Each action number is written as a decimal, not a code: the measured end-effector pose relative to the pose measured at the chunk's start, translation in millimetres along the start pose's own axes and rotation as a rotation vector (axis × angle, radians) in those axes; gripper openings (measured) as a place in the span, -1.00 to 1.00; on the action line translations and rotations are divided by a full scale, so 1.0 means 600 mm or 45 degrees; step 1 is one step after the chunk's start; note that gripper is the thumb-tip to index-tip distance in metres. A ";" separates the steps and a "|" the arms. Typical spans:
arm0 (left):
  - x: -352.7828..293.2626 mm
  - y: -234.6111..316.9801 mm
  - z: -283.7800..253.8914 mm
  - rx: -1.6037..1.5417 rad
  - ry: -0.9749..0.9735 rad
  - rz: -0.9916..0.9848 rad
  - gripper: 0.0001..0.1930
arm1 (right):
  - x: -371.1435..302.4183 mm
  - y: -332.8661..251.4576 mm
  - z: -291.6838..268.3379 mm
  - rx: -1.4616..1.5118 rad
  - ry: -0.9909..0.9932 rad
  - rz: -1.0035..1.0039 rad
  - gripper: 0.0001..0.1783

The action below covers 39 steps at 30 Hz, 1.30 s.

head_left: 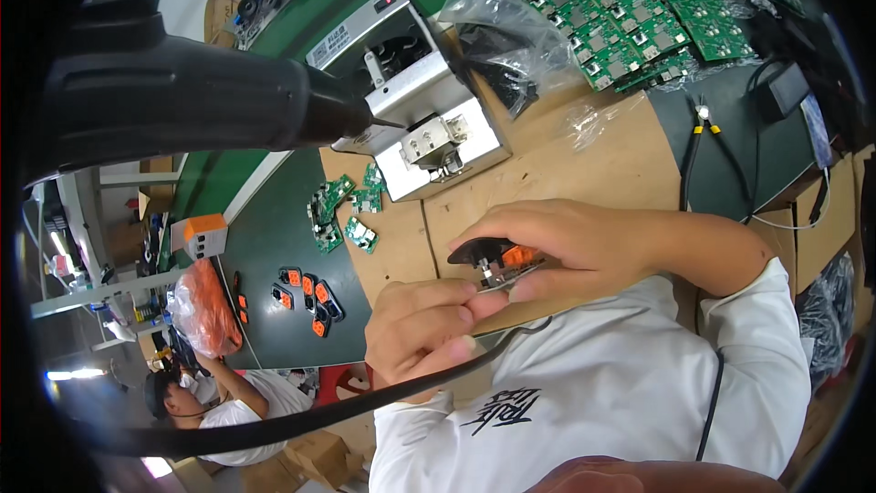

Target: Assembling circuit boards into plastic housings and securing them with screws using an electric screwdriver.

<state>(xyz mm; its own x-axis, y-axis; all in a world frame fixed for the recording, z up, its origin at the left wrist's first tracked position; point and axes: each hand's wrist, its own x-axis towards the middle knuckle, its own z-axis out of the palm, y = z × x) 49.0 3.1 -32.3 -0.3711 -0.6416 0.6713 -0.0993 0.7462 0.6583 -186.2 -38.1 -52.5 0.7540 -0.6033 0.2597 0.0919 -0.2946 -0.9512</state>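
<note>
1. Our right hand (pixel 584 242) curls over a small black plastic housing with an orange button (pixel 497 260), fingers pinching it just above the cardboard-brown bench top (pixel 620 164).
2. Our left hand (pixel 424 324) is pressed together, fingertips nipping the housing's lower edge; a black cable (pixel 365 397) runs under it.
3. We judge we're mid-assembly, seating the part; the next move calls for a steady, aligned grip.
4. Just beyond sits a grey metal fixture machine (pixel 411 91), with loose green circuit boards (pixel 342 210) to its left.
5. Finished black-and-orange pieces (pixel 306 297) lie on the green mat, and a big black tool (pixel 182 96) hangs above, crowding the view.
</note>
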 end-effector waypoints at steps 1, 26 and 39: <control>0.009 0.009 -0.010 -0.013 -0.144 -0.175 -0.82 | -0.001 0.003 0.000 -0.041 0.002 0.003 -0.47; 0.017 -0.053 0.032 0.027 0.047 -0.041 -0.66 | -0.005 0.003 -0.005 -0.529 0.433 -0.359 -0.63; 0.021 -0.055 0.031 0.102 0.010 -0.038 -0.70 | -0.008 0.018 0.013 -0.459 0.563 -0.326 -0.67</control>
<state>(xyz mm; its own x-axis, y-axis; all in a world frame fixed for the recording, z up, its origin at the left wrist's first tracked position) 30.6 -26.4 -52.2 -0.3597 -0.6650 0.6545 -0.1838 0.7383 0.6490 -184.0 -32.6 -65.4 0.3893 -0.7075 0.5898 -0.0490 -0.6553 -0.7537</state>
